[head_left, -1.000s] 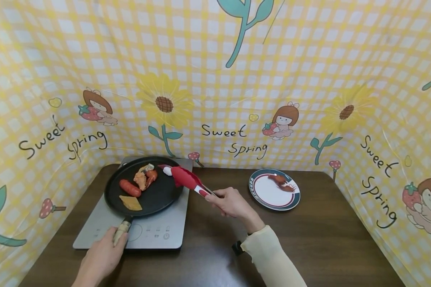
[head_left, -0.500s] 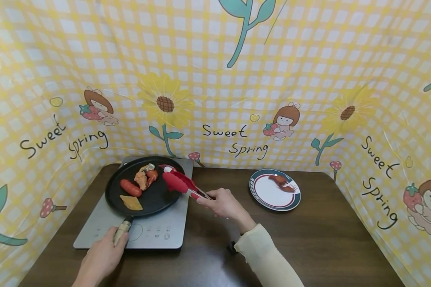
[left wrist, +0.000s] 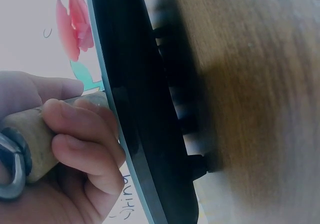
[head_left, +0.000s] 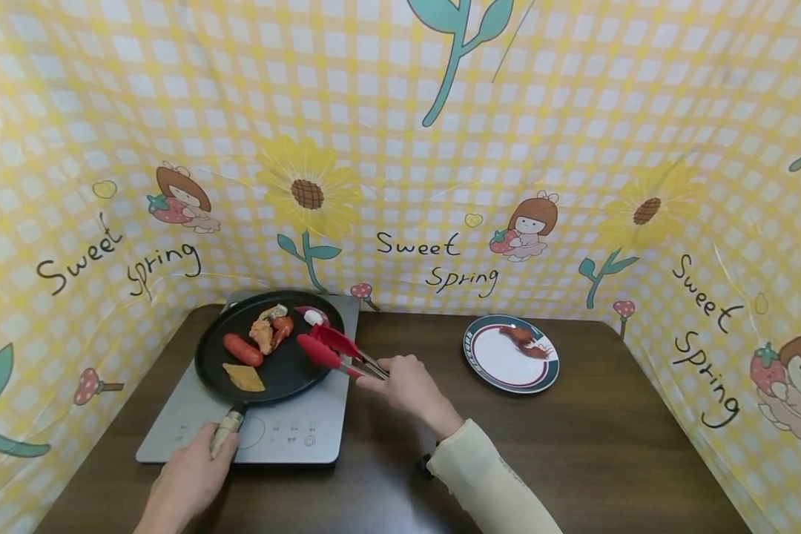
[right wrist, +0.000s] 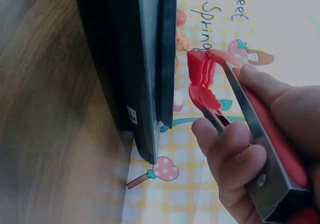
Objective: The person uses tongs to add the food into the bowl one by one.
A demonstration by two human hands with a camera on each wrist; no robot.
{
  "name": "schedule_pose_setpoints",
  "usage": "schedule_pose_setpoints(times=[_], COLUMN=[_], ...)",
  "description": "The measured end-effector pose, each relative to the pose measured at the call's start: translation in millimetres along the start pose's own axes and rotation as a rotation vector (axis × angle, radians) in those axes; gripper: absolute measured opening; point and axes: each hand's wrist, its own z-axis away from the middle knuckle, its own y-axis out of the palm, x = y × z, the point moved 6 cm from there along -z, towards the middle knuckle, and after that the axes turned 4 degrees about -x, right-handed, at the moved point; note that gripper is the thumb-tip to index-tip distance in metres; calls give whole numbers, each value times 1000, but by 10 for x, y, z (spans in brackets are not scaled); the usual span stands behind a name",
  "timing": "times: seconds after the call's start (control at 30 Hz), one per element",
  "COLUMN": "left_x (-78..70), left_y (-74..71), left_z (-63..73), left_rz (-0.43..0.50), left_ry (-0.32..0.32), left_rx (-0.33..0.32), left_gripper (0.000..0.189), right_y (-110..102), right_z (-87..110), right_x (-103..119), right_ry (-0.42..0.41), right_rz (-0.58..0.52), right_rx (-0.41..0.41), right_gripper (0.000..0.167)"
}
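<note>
My left hand grips the light wooden handle of a black frying pan. In the right hand is a pair of red-tipped tongs, held over the pan's right side with its tips parted and nothing between them. Just beyond the tips, near the pan's far right rim, lies a small white and red food piece. A sausage, a flat yellowish piece and a cluster of orange-brown food are in the pan's left half.
Under the pan is a silver induction cooktop on a dark wooden table. To the right stands a white plate with a blue rim, bearing a crayfish. Checked yellow cloth encloses the back and sides.
The right hand has drawn the tongs left and toward me. Their tips have spread apart, leaving the white and red piece in the pan. The left hand stays on the handle.
</note>
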Motion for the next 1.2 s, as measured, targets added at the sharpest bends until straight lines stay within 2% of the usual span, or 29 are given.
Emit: schedule_pose_setpoints(times=[0.33, 0.53, 0.97, 1.2], left_x=[3, 17, 10, 4], left_y=[1, 10, 6, -3], left_z=[-11, -12, 2, 3], left_rz=[10, 7, -2, 6], left_ry=[-10, -4, 1, -2], left_rx=[5, 3, -19, -24], left_gripper=[75, 76, 70, 69], right_y=[90, 149, 193, 213], right_z=[-53, -92, -159, -197], right_x=[66, 119, 223, 288], right_ry=[-14, -12, -46, -66], right_rz=[101, 93, 134, 224], right_rx=[-29, 1, -18, -58], right_gripper=[47, 47, 47, 50])
